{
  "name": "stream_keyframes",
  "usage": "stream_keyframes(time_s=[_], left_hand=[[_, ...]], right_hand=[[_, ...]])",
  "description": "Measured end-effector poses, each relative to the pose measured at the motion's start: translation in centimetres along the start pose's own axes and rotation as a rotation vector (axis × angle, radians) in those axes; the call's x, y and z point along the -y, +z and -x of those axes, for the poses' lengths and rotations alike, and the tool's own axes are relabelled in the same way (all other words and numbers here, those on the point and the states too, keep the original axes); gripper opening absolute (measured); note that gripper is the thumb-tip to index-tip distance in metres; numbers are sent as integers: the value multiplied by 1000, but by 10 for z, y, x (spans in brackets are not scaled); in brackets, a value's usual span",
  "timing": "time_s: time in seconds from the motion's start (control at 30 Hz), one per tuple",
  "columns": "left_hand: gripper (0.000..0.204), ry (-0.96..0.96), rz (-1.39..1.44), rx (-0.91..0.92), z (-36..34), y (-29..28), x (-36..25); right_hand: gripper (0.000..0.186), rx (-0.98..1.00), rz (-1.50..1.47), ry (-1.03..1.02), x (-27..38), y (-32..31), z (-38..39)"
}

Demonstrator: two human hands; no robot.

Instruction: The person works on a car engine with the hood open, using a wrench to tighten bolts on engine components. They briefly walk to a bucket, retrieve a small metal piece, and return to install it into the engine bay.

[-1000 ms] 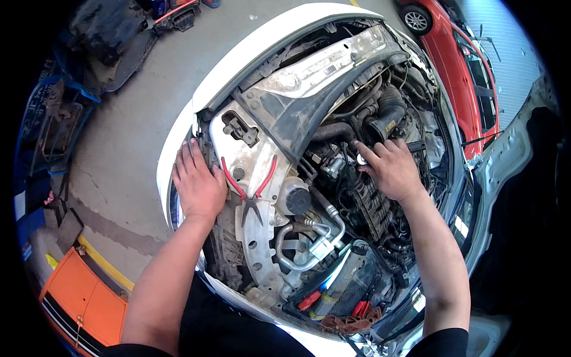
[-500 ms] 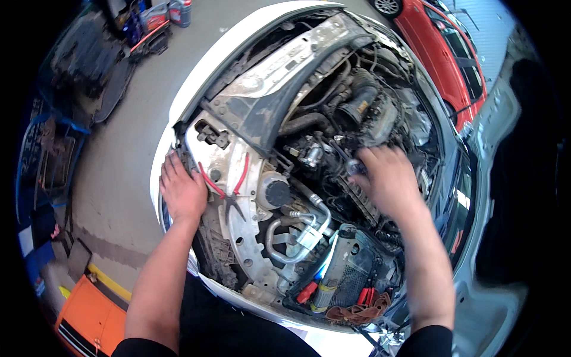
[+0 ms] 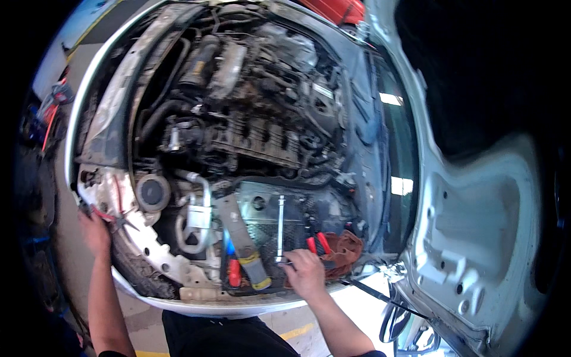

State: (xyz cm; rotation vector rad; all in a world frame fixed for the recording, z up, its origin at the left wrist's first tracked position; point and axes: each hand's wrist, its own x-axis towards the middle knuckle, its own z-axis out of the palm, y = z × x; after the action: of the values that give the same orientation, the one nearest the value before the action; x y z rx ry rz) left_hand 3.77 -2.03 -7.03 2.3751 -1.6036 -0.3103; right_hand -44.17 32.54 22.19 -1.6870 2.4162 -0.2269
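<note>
My right hand (image 3: 305, 273) has its fingers closed around the lower end of a long silver ratchet wrench (image 3: 281, 223), which lies along a dark plastic cover in the engine bay. My left hand (image 3: 95, 233), slightly blurred, holds nothing and rests with fingers extended at the car's front edge. Beside it, red-handled pliers (image 3: 119, 215) lie spread on the pale metal front panel (image 3: 148, 243). Left of the wrench is a grey-yellow strap-like piece (image 3: 241, 229), with a red-and-blue-handled tool (image 3: 234, 271) next to it. Red-handled pliers (image 3: 323, 243) and a brown glove or rag (image 3: 345, 253) lie to the right.
The uncovered engine (image 3: 256, 140) fills the bay's middle. A black-capped reservoir (image 3: 153, 192) and silver pipes (image 3: 199, 217) stand near the front panel. The raised hood (image 3: 470, 238) is at right. A red car (image 3: 336, 11) stands beyond.
My right hand has come from over the engine down to the cover's near edge, at the wrench. The view has turned right. My left hand stays by the front edge.
</note>
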Motion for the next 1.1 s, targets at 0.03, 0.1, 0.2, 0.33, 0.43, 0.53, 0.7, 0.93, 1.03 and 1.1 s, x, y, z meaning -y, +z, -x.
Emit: stream_keyframes(time_s=[0.03,0.1,0.2,0.33,0.43,0.53,0.7,0.93,1.03,1.1], left_hand=[[70,23,-10,3,-3,10,9],[72,21,-46,49,-3,20,21],[73,26,-7,27,-10,23,49],[73,27,22,47,-13,16,47],[75,55,69,52,-22,41,66],[75,43,65,16,-25,39,77],[77,44,22,69,-27,24,75],[73,74,3,8,-10,16,44],[69,84,150,56,-19,26,71],[60,122,441,169,-35,27,104]], right_hand=[[28,24,3,24,-8,4,10],[29,49,-47,55,-21,4,25],[25,3,-113,-75,-23,-37,-6],[21,-440,-110,405,-123,-91,-73],[24,-610,30,797,-261,-90,-99],[29,-377,68,1011,-338,-77,-106],[30,-344,-332,1080,-389,-52,-90],[20,-572,-655,1091,-363,-82,-77],[28,-689,-781,900,-310,-102,-86],[25,-656,-934,657,-234,-110,-91]])
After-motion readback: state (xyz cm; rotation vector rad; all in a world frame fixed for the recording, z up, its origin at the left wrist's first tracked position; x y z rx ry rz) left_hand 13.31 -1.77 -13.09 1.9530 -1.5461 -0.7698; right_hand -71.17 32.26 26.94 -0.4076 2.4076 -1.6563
